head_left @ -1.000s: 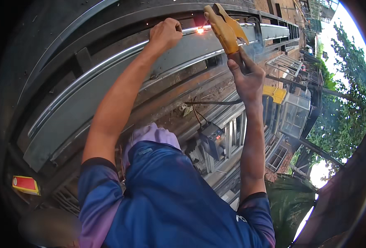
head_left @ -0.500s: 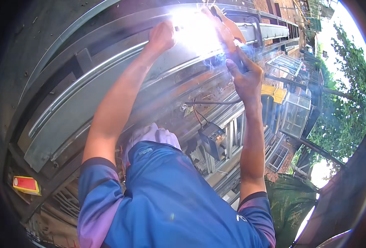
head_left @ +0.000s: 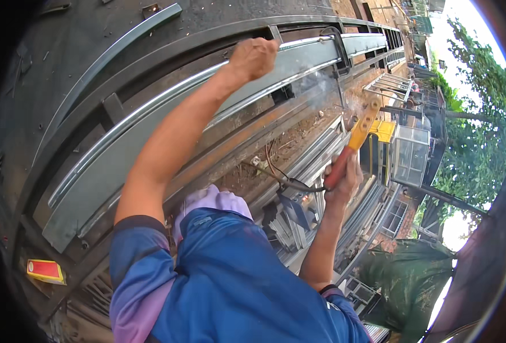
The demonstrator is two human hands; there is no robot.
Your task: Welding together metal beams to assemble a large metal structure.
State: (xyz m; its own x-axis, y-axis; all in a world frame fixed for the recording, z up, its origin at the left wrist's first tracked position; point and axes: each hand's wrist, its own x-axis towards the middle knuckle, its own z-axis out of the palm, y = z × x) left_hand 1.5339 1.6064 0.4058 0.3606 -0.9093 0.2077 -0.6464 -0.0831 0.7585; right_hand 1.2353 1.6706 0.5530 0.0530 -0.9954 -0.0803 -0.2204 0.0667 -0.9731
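Note:
My left hand [head_left: 254,58] is closed in a fist at the bright upper edge of a long grey metal panel [head_left: 116,166]; what its fingers grip, if anything, is hidden. The panel lies along a dark steel frame [head_left: 113,108]. Wrapped round the red handle of a welding electrode holder [head_left: 353,143] is my right hand [head_left: 344,178], off to the right of the panel. The holder's yellow head tilts upward, with a cable leaving its handle end. Past my left hand, a dark C-shaped clamp [head_left: 341,51] spans the panel. Thin smoke drifts between clamp and holder.
A welding machine [head_left: 298,207] with cables stands below my right hand, beside stacked metal profiles [head_left: 321,143]. A curved metal strip [head_left: 121,48] lies beyond the frame. At the left is a red and yellow box [head_left: 46,271]. Trees and a glazed metal cabinet [head_left: 410,154] are at right.
The bright welding arc has gone out. My right hand has drawn the electrode holder down and right, away from the panel. My left hand has shifted slightly right and down.

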